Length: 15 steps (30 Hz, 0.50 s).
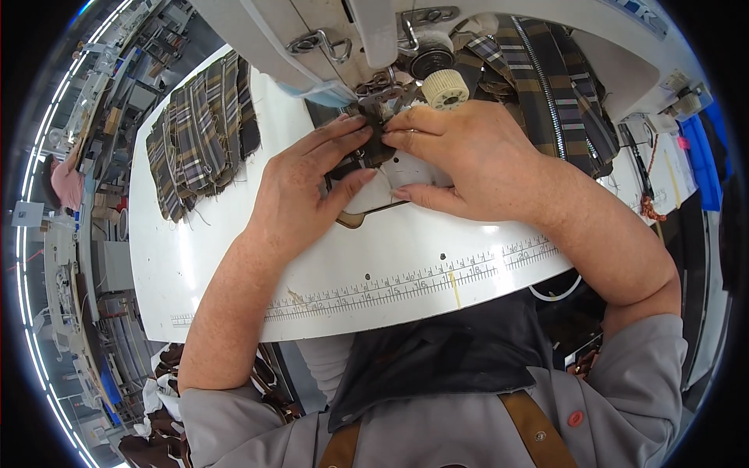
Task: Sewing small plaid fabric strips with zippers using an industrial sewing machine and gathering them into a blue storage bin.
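We log the dark fabric piece (376, 156) at the sewing machine's (374, 31) needle area, beneath the left hand's (300, 183) outstretched fingers; its long axis is too covered to call. The right hand's (491, 160) fingers, straight and ungripping, meet its right edge, both hands equally near. Plaid stacks (195, 144) flank them on the white surface (343, 261).

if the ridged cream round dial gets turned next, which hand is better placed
Probably the right hand: it sits beside the ridged cream round dial, while the left hand is farther off, on dark woven fabric.
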{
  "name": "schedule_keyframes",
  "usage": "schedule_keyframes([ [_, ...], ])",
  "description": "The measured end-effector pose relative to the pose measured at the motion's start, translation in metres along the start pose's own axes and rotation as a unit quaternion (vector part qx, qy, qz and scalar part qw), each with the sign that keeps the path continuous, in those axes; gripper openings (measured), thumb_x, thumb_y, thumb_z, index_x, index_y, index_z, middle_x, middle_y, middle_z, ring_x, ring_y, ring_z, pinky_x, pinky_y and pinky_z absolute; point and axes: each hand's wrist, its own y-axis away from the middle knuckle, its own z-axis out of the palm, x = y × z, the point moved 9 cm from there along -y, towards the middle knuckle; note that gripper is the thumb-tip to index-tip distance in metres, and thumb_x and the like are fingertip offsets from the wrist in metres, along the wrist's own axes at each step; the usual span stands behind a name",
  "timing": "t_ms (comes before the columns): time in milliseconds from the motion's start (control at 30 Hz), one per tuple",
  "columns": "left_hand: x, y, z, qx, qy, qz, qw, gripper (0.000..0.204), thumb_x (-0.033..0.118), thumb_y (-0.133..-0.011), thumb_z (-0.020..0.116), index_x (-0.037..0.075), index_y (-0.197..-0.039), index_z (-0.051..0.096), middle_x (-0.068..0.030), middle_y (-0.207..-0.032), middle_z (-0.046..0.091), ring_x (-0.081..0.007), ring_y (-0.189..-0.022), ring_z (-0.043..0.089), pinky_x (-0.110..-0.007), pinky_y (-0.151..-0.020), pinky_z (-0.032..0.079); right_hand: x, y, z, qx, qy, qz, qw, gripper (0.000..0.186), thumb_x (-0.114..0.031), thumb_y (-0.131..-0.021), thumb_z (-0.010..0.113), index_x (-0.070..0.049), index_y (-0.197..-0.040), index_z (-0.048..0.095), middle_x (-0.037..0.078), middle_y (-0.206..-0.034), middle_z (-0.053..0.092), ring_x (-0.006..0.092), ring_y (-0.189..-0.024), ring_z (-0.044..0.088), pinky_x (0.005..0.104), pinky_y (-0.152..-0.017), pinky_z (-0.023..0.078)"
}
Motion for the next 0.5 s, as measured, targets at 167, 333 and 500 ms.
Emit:
schedule_keyframes([
  [167,-0.002,-0.009,-0.004,0.009,-0.026,0.002,1.0,0.038,0.011,-0.091,0.079,0.004,-0.128,0.076,-0.018,-0.136,0.071,-0.0336,-0.126,0.07,-0.041,-0.103,0.058,-0.001,0.001,-0.001,0.005,-0.006,-0.004,1.0,0.048,-0.039,-0.09,0.078,0.0,-0.118,0.075,0.012,-0.117,0.073,0.0308,-0.108,0.072,0.0434,-0.091,0.059],
  [333,-0.006,-0.02,-0.006,-0.017,-0.054,0.012,0.998,0.033,0.01,-0.093,0.078,0.004,-0.125,0.077,-0.0185,-0.134,0.072,-0.0346,-0.119,0.073,-0.04,-0.099,0.06,0.0,0.001,0.0,0.009,-0.004,-0.007,1.0,0.048,-0.039,-0.09,0.078,0.0,-0.117,0.076,0.012,-0.118,0.073,0.0311,-0.108,0.072,0.0436,-0.09,0.059],
  [500,-0.01,-0.025,-0.006,-0.005,-0.067,0.01,0.998,0.031,0.014,-0.095,0.078,0.001,-0.123,0.077,-0.0204,-0.123,0.076,-0.0348,-0.108,0.076,-0.041,-0.092,0.06,0.001,0.001,0.0,0.008,-0.008,-0.006,1.0,0.048,-0.04,-0.09,0.077,0.0,-0.117,0.075,0.012,-0.12,0.073,0.0312,-0.108,0.072,0.0438,-0.09,0.059],
])
